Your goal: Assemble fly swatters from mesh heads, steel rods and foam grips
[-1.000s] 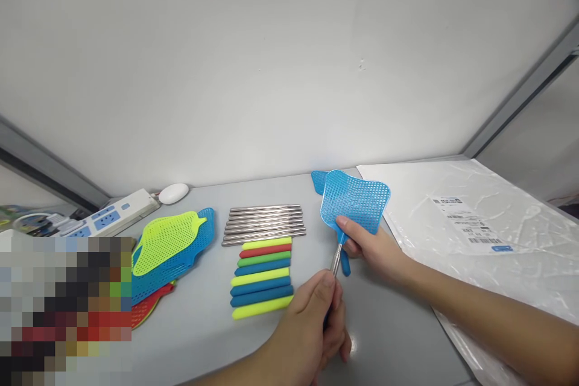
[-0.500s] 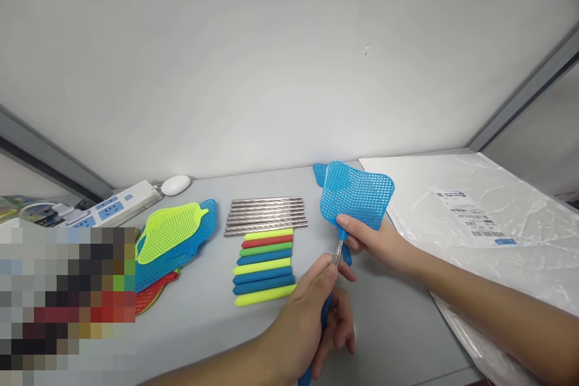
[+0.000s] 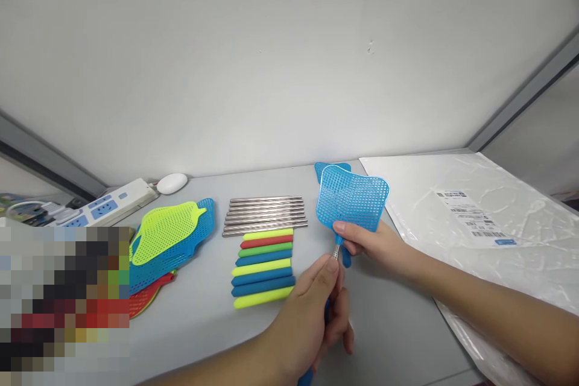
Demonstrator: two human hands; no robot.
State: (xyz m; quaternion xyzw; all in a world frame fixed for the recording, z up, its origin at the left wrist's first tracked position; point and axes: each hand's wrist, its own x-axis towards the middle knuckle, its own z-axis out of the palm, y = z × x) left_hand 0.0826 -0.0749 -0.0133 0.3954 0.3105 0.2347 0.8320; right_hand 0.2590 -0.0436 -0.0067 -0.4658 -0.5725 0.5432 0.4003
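Both my hands hold a blue fly swatter (image 3: 355, 196), its mesh head tilted up toward the wall. My right hand (image 3: 368, 238) pinches the base of the head, thumb on the mesh. Below it, my left hand (image 3: 312, 307) is wrapped round the short metal shaft (image 3: 336, 251) and the blue handle (image 3: 306, 377), which its fingers partly hide. Behind the held head lies a second blue swatter (image 3: 332, 168), mostly covered. To the left are a row of metal rods (image 3: 266, 214) and a row of coloured handles (image 3: 263, 277) in yellow, red, green and blue.
Loose mesh heads, yellow (image 3: 167, 230), blue (image 3: 181, 253) and red (image 3: 145, 298), are stacked at left. Behind them sit a power strip (image 3: 122, 205) and a white oval object (image 3: 172, 183). A white plastic mailer (image 3: 416, 187) with a label covers the right side.
The swatter head has tipped slightly and shifted a little left and down. Less of the metal shaft shows between my hands. Both grips stay in place.
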